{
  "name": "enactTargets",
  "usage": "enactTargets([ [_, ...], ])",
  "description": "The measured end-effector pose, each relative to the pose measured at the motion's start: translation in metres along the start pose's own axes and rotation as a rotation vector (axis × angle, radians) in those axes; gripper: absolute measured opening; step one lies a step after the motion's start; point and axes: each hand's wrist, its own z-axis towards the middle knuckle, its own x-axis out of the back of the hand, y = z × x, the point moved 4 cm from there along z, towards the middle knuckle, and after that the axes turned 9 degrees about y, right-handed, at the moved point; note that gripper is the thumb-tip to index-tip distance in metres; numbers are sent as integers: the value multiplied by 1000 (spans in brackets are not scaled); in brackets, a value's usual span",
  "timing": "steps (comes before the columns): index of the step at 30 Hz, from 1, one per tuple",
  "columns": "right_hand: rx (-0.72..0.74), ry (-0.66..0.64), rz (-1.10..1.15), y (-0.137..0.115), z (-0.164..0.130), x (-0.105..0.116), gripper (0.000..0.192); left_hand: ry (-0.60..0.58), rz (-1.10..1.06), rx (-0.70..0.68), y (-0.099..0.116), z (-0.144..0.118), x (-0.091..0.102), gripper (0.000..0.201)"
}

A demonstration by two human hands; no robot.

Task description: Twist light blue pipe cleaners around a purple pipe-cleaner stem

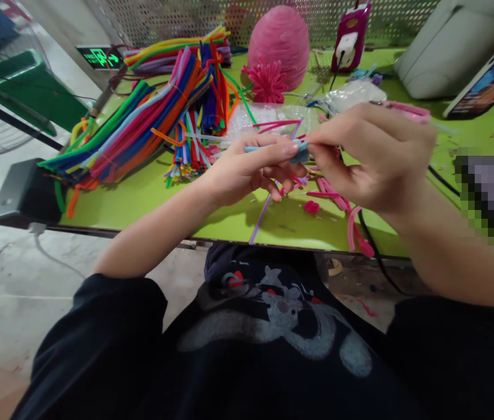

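Pipe cleaner bundles (150,116) lie left on the table (150,198) — dome (279,49) behind.

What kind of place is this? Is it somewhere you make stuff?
Probably a small craft workbench. Heaps of colourful pipe cleaners lie on a green table, a finished pink fuzzy flower sits behind, and both hands pinch a light blue pipe cleaner.

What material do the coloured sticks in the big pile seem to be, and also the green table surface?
The coloured sticks look like pipe cleaners: fuzzy, matte fibre, probably over thin wire, since several ends stay bent. The light blue piece pinched between left hand and right hand looks similar. The green table seems smooth and slightly glossy, perhaps plastic or a painted board; it shows soft reflections.
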Motion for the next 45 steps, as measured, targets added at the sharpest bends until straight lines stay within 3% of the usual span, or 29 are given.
enactTargets([
  [3, 14, 31, 8, 0, -1, -2, 28, 76, 51, -65, 2, -1, 0, 36],
  [9, -197, -48, 170, 3, 0, -7, 25, 210, 161, -203, 1, -3, 3, 38],
  [15, -85, -49, 8, -2, 3, -8, 25, 254, 243, -261, 0, -5, 7, 35],
  [20, -87, -82, -43, -11, 6, -11, 24, 307, 317, -339, 7, -13, 3, 37],
  [27, -172, 42, 161, -14, 2, -8, 4, 389, 345, -408, 14, -18, 2, 38],
  [32, -338, 99, 280, -13, -3, -12, 10, 408, 406, -452, 13, -17, 3, 38],
  [35, -374, 109, 327, -14, -6, -20, 11, 411, 436, -551, 11, -15, 5, 39],
  [41, -279, 115, 189, -16, -7, -24, 15, 394, 512, -859, 7, -11, 9, 36],
  [45, -425, 80, 271, -20, -5, -24, 14, 422, 532, -913, 9, -13, 7, 27],
])
